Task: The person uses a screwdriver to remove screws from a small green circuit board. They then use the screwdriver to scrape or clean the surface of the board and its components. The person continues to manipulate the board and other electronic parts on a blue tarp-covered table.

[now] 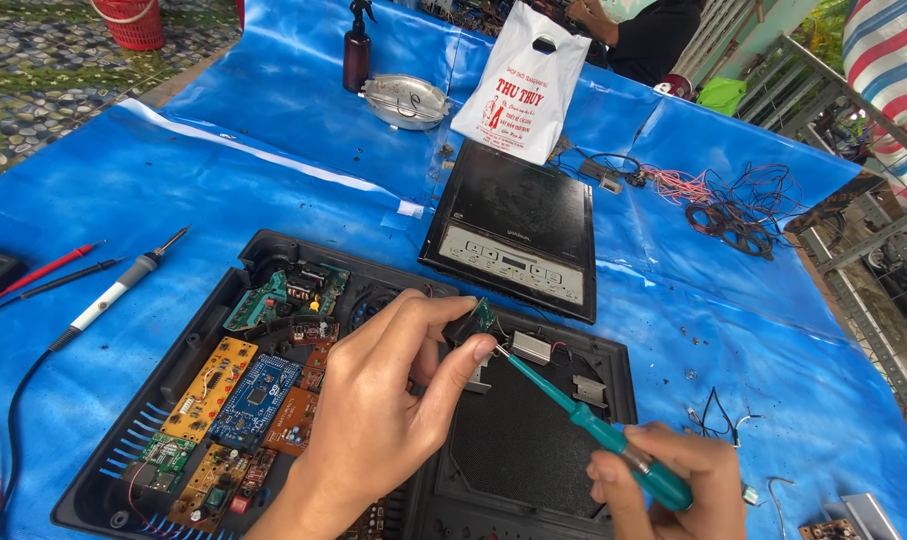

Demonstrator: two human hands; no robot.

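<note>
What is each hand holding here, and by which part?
Left hand pinches a small black component with a green board by its edges; right hand holds the teal-handled screwdriver by its handle end.

Both arms are bare to the wrist, no sleeves, gloves, rings or watch; left hand [394, 400] and right hand [664, 490] have short, plain nails.

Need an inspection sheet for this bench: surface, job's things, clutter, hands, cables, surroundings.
Surface: blue tarp, creased.
Job's things: open black casing with circuit boards; small black part; teal screwdriver, tip at the part.
Clutter: glass cooktop panel, white bag, spray bottle, metal lid, soldering iron.
Hands: left hand pinches the part; right hand grips the screwdriver.
Cables: red and black probe leads; loose wires.
Surroundings: red basket, another person, metal frame.
</note>
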